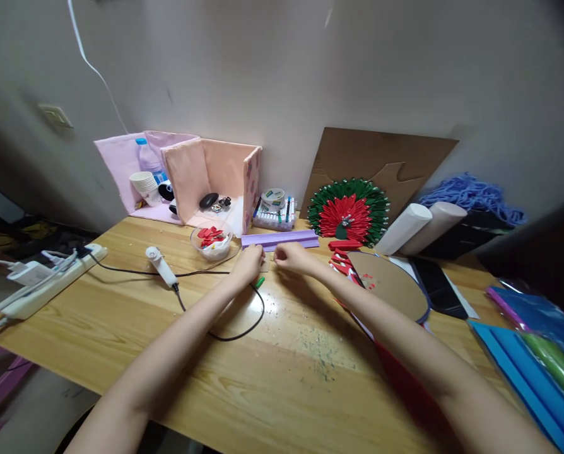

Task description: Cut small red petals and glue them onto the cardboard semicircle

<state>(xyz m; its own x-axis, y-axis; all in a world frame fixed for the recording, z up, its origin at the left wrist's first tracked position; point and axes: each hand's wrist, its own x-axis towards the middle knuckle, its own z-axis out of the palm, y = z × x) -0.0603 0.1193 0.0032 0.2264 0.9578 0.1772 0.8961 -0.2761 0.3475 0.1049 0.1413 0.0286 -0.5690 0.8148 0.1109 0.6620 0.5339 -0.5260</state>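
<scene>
Both my hands reach to the far middle of the wooden table. My left hand (248,265) is closed, its fingers pinched at a small flat piece that I cannot make out. Just to its right, my right hand (292,259) is also closed, thumb against fingers, and what it grips is too small to name. A folded purple strip (301,239) lies right behind both hands. Near my left hand is a small green piece (260,282). A clear bowl (214,252) with red and white scraps stands to the left of my hands.
A white corded tool (162,267) and a power strip (57,280) lie left, the black cable looping under my left arm. Pink boxes (182,183), a marker case (275,217), a red-green peacock craft (351,214), a round cardboard (395,290) and white rolls (407,226) stand around.
</scene>
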